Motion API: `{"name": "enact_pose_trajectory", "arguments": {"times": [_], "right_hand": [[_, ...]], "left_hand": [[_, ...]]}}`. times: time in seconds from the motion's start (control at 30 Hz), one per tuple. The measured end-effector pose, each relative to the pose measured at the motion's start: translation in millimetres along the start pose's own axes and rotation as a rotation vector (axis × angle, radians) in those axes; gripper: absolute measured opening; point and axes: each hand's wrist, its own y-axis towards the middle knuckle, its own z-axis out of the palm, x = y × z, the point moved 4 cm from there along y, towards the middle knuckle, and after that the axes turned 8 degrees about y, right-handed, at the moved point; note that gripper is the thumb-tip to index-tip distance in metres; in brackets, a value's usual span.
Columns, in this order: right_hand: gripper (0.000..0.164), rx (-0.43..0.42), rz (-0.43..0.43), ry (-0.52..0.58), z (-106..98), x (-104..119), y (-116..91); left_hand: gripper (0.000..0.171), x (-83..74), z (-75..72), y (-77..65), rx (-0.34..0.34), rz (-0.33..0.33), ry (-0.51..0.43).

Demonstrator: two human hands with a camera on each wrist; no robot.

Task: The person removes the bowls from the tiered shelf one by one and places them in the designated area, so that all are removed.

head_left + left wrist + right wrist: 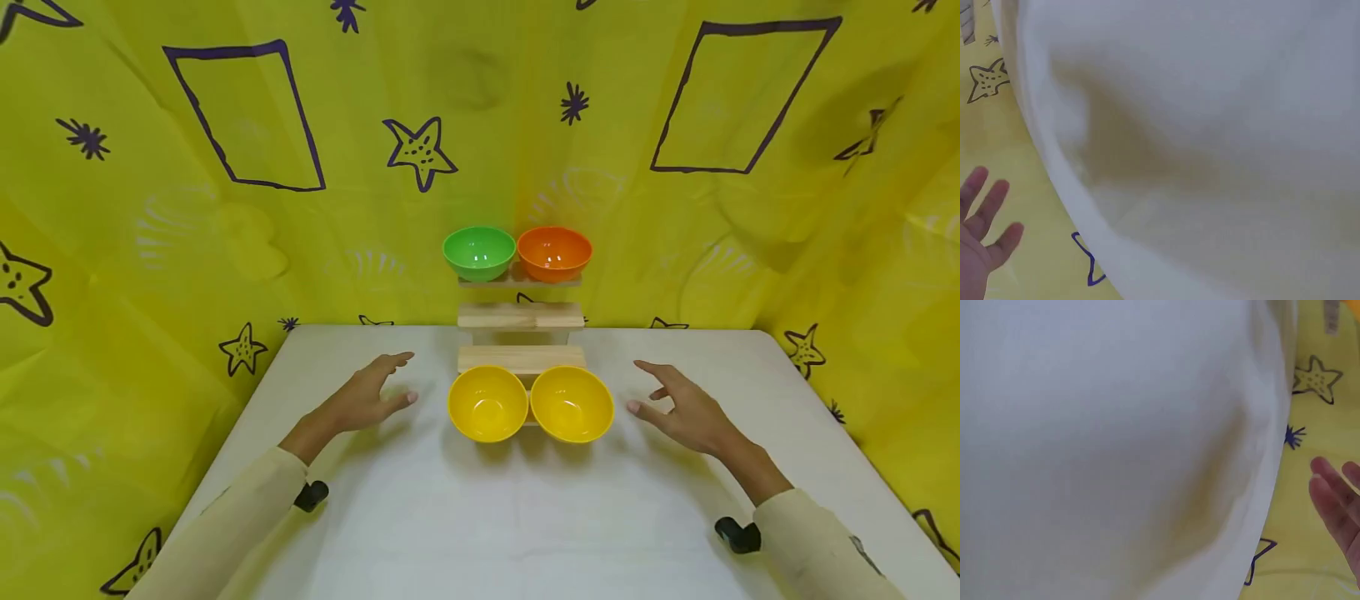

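Observation:
Two yellow bowls, a left one (488, 405) and a right one (572, 405), sit side by side at the front of a stepped wooden rack (521, 359). On its top step at the back are a green bowl (479, 253) and an orange bowl (555, 253). To the left of the bowls my left hand (363, 397) is held above the table with fingers extended, touching nothing. My right hand (686, 410) mirrors it on the right side, apart from the bowls. Both wrist views show the relaxed fingers over the cloth, with nothing in them.
A white table (517, 517) lies under the rack. Yellow cloth (360, 225) printed with stars and frames hangs behind and along both sides. The rack's two middle steps, of pale wood, lie between the back bowls and the yellow ones.

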Motion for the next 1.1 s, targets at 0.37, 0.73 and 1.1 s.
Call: {"name": "enact_pose_trajectory", "arguments": {"times": [0.37,0.73,1.1], "right_hand": [[0.056,0.025,-0.132,0.400,8.7,20.7,-2.5],[0.081,0.103,-0.170,0.603,24.7,31.6,-5.4],[0.097,0.118,-0.171,0.651,37.9,40.9,-2.6]], "left_hand": [[0.053,-14.2,2.0,27.4,-0.021,-0.030,-0.279],[0.046,-25.7,10.1,51.0,-0.022,0.016,-0.427],[0.048,-34.5,18.1,65.7,0.010,0.021,-0.473]]}}
